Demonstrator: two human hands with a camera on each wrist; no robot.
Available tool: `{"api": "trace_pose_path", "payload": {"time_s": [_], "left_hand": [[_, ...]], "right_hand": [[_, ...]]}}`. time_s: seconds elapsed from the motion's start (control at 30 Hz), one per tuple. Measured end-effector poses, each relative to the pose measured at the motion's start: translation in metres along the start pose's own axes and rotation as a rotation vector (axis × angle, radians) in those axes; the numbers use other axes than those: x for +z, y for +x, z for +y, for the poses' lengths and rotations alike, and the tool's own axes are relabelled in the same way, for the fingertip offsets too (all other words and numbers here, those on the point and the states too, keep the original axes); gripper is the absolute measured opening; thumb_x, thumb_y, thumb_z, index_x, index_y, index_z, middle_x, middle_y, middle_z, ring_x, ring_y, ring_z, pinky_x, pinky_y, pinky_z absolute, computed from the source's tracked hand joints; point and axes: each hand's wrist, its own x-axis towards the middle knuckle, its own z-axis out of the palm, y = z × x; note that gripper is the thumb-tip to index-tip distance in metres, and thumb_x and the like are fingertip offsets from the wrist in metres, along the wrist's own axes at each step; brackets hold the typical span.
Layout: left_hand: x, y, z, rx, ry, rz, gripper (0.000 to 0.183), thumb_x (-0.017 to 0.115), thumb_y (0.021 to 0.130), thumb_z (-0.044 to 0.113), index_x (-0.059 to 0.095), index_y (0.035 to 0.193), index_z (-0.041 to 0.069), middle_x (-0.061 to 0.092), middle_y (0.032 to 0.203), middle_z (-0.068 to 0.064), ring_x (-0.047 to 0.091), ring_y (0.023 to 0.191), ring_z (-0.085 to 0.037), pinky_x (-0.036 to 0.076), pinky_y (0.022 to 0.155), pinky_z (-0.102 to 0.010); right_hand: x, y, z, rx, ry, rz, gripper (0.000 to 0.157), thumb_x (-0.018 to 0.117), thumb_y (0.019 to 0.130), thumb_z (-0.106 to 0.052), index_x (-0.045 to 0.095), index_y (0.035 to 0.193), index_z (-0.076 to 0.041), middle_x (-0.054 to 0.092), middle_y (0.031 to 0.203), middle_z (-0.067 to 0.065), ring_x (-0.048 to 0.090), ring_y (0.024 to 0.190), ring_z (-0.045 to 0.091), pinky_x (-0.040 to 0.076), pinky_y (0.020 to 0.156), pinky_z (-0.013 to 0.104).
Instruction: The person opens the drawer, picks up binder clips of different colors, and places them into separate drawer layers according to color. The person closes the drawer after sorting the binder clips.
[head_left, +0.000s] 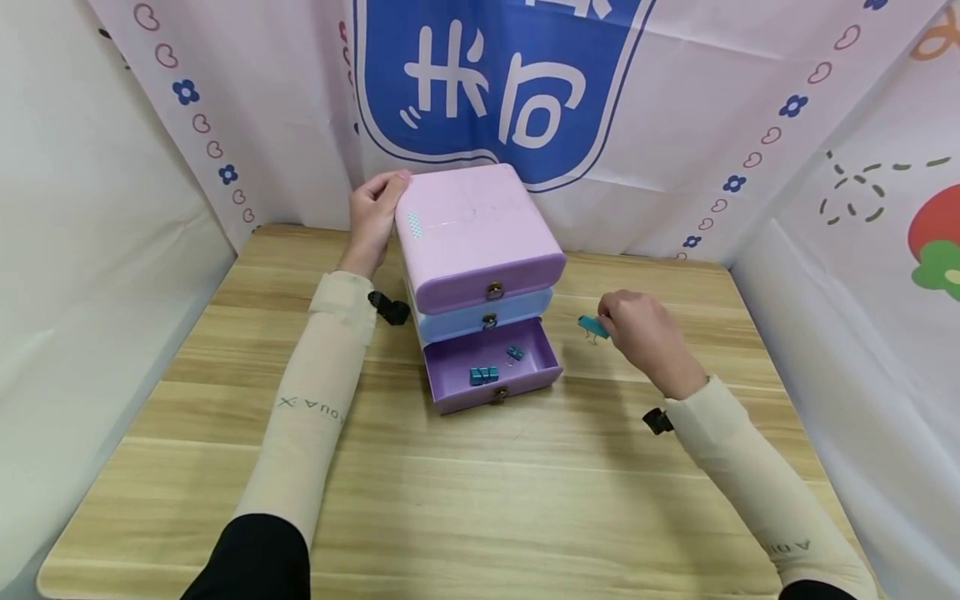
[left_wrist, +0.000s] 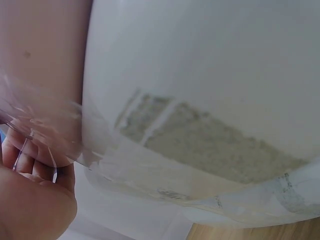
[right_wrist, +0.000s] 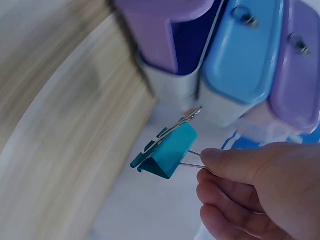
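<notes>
A small desktop drawer unit [head_left: 480, 217] has a pink top, a purple upper drawer and a blue middle drawer. Its purple bottom drawer [head_left: 495, 362] is pulled out, with several small teal binder clips [head_left: 483, 375] inside. At the unit's back left corner, my left hand [head_left: 372, 217] holds on, thumb by the top edge and fingers partly hidden; the left wrist view shows curled fingers [left_wrist: 37, 167]. My right hand [head_left: 641, 337], right of the open drawer, pinches a larger teal binder clip [right_wrist: 170, 150] by a wire handle, apart from the unit.
The unit stands on a wood-grain table [head_left: 465, 508] near its back edge. A printed cloth [head_left: 285, 108] hangs behind, and pale cloths [head_left: 90, 217] close in the sides. Each wrist carries a small black camera mount [head_left: 388, 308].
</notes>
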Motion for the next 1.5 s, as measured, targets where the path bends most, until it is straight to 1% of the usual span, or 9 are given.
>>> {"api": "trace_pose_path", "payload": {"time_s": [0.23,0.37,0.5,0.63,0.83,1.03,1.13,1.27,1.5], "left_hand": [[0.000,-0.001,0.001,-0.016,0.001,-0.006,0.023,0.076,0.099,0.030,0.079,0.113,0.012,0.072,0.104,0.006,0.062,0.094,-0.008,0.051,0.079,-0.019],[0.000,-0.002,0.002,-0.020,0.002,-0.006,0.024,0.076,0.099,0.031,0.079,0.113,0.012,0.071,0.104,0.006,0.062,0.094,-0.008,0.051,0.079,-0.020],[0.000,-0.002,0.003,-0.026,0.006,-0.008,0.023,0.076,0.099,0.031,0.079,0.112,0.013,0.071,0.103,0.006,0.062,0.093,-0.008,0.051,0.078,-0.019],[0.000,-0.002,0.003,-0.026,0.009,-0.007,0.023,0.076,0.099,0.032,0.079,0.111,0.013,0.071,0.103,0.006,0.062,0.092,-0.008,0.051,0.078,-0.019],[0.000,-0.002,0.004,-0.043,0.028,-0.006,0.026,0.076,0.099,0.035,0.079,0.113,0.014,0.071,0.105,0.006,0.062,0.094,-0.009,0.051,0.079,-0.021],[-0.001,-0.003,0.004,-0.036,0.031,-0.008,0.027,0.075,0.099,0.034,0.078,0.116,0.013,0.071,0.107,0.006,0.062,0.094,-0.009,0.051,0.081,-0.020],[-0.001,-0.003,0.005,-0.040,0.025,-0.007,0.027,0.076,0.099,0.033,0.078,0.117,0.012,0.071,0.107,0.006,0.062,0.094,-0.008,0.052,0.081,-0.020],[-0.001,-0.004,0.006,-0.047,0.029,-0.008,0.028,0.075,0.099,0.033,0.078,0.117,0.012,0.071,0.107,0.006,0.062,0.095,-0.009,0.052,0.081,-0.020],[-0.001,-0.005,0.006,-0.044,0.042,-0.006,0.030,0.074,0.100,0.033,0.077,0.121,0.012,0.072,0.114,0.005,0.063,0.101,-0.009,0.052,0.086,-0.021]], "right_hand": [[-0.008,-0.002,-0.028,-0.069,0.005,0.019,0.006,0.072,0.099,-0.006,0.074,0.095,-0.002,0.071,0.086,0.009,0.067,0.077,0.023,0.059,0.069,0.039],[-0.008,-0.002,-0.043,-0.110,0.008,0.037,0.006,0.072,0.099,-0.007,0.075,0.097,-0.002,0.072,0.088,0.009,0.068,0.078,0.023,0.059,0.070,0.039],[-0.004,-0.002,-0.055,-0.164,0.007,0.064,0.005,0.073,0.098,-0.006,0.075,0.096,-0.002,0.073,0.089,0.009,0.069,0.081,0.024,0.060,0.072,0.039],[0.002,0.000,-0.066,-0.221,-0.008,0.102,0.004,0.074,0.096,-0.005,0.073,0.093,-0.003,0.071,0.087,0.008,0.068,0.081,0.023,0.059,0.070,0.038],[0.006,0.005,-0.085,-0.265,-0.054,0.106,0.009,0.077,0.097,-0.010,0.072,0.091,-0.005,0.070,0.086,0.006,0.067,0.078,0.021,0.058,0.068,0.035],[0.013,0.012,-0.107,-0.324,-0.115,0.137,0.010,0.075,0.099,-0.014,0.073,0.091,-0.008,0.067,0.082,0.002,0.062,0.071,0.017,0.056,0.061,0.031],[0.019,0.016,-0.117,-0.365,-0.135,0.134,0.012,0.073,0.101,-0.015,0.073,0.091,-0.009,0.068,0.083,0.001,0.063,0.072,0.016,0.057,0.062,0.029],[0.025,0.021,-0.131,-0.438,-0.120,0.120,0.011,0.072,0.101,-0.013,0.072,0.091,-0.009,0.070,0.084,0.001,0.066,0.076,0.016,0.058,0.066,0.028],[0.039,0.029,-0.151,-0.509,-0.149,0.125,0.016,0.068,0.101,-0.004,0.072,0.088,-0.011,0.069,0.082,-0.001,0.064,0.072,0.013,0.055,0.062,0.024]]}}
